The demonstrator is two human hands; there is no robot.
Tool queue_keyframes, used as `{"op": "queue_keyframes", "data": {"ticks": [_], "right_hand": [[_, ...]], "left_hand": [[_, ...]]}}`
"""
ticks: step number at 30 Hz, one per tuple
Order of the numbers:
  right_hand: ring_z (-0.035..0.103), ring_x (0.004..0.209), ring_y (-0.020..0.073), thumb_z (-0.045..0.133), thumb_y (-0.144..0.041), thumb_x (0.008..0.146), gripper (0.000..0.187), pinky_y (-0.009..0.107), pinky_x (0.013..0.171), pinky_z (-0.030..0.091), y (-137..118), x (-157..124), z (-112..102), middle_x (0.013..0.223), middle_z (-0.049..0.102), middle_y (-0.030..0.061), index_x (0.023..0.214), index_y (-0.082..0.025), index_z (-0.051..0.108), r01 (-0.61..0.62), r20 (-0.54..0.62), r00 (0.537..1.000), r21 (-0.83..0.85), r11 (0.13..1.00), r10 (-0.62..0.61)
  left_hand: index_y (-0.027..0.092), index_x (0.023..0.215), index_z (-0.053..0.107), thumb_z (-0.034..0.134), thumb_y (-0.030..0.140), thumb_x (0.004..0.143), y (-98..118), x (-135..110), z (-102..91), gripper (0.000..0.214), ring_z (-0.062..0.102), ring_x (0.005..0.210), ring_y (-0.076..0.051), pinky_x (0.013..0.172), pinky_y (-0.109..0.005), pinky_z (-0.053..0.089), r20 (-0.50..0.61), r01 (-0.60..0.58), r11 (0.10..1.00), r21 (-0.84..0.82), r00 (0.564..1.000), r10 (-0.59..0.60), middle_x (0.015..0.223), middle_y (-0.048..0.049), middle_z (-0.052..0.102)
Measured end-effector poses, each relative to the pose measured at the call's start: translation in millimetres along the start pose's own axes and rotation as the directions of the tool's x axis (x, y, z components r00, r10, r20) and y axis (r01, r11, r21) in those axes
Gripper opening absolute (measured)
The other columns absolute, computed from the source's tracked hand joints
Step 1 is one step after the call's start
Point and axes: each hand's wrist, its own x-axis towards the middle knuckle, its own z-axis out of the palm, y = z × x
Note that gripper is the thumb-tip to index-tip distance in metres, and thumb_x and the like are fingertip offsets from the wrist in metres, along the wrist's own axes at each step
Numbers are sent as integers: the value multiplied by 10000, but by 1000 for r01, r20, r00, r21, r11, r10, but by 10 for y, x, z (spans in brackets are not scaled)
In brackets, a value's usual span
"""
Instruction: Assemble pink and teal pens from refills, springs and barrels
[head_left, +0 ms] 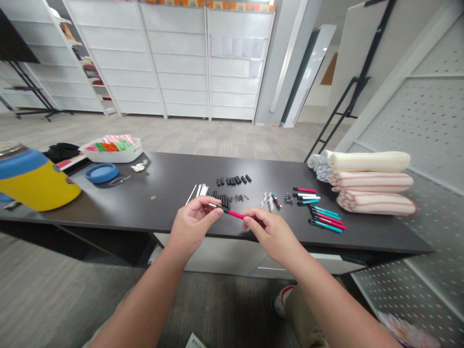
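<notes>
Both my hands hold one pen (232,213) above the front edge of the black table (170,179). My left hand (195,217) pinches its black and white end. My right hand (266,229) pinches the pink barrel end. Just beyond my hands lie white refill tubes (197,190), a cluster of black pen parts (222,198) and another row of black caps (234,181). Small tips and springs (270,199) lie to the right of those. Finished pink and teal pens (326,220) lie in a group further right.
Rolled striped towels (369,181) are stacked at the table's right end. At the left stand a yellow and blue container (34,181), a blue lid (102,172) and a white tray (114,150) of coloured items. White cabinets (181,63) line the far wall.
</notes>
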Motion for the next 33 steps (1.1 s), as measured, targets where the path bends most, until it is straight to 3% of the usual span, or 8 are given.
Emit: {"op": "queue_keyframes", "data": {"ticks": [4,10,13,16,21,33], "right_hand": [[659,801,156,577,-350,1037,168,265,732,452,-27,20,145,928,754,-12,1105,-252,695,35,62,997,27,999,-37],[636,786,166,566,-355,1035,194,279,718,438,27,85,193,906,736,1,1117,-247,705,17,10,1000,-11,1000,-17],[610,728,166,595,-378,1014,206,278,676,423,70,99,191,825,706,-10,1129,-248,706,-15,-19,1000,-22,1000,15],[602,694,159,593,-369,1007,175,271,659,415,71,100,185,784,697,-13,1023,-230,697,-40,-20,999,-12,999,40],[593,665,145,568,-382,1019,238,263,644,404,22,95,167,756,697,-15,872,-217,655,-39,-6,999,-18,999,39],[607,655,141,445,-459,1081,375,254,619,412,8,91,173,765,710,-5,927,-220,689,-63,34,997,13,998,62]], "left_hand": [[190,1043,780,850,301,839,-29,30,58,242,605,770,-117,733,-226,492,-34,72,971,-227,996,-81,896,-35,685],[178,1023,772,805,351,888,-48,116,104,222,581,719,-100,696,-222,482,-71,95,934,-344,989,-127,863,-31,665],[168,996,760,847,344,843,-72,171,97,249,578,722,-100,669,-221,489,-138,80,886,-456,978,-159,862,-26,648],[157,1004,755,873,339,811,-102,216,72,291,583,753,-110,650,-219,495,-169,83,839,-538,964,-204,868,-31,639],[148,1016,750,876,330,806,-124,237,54,305,584,759,-107,645,-217,495,-172,95,824,-559,959,-227,880,-30,642],[173,1152,760,814,378,877,-128,234,54,348,555,734,-106,674,-234,486,-90,135,832,-538,972,-216,832,-23,636]]}}
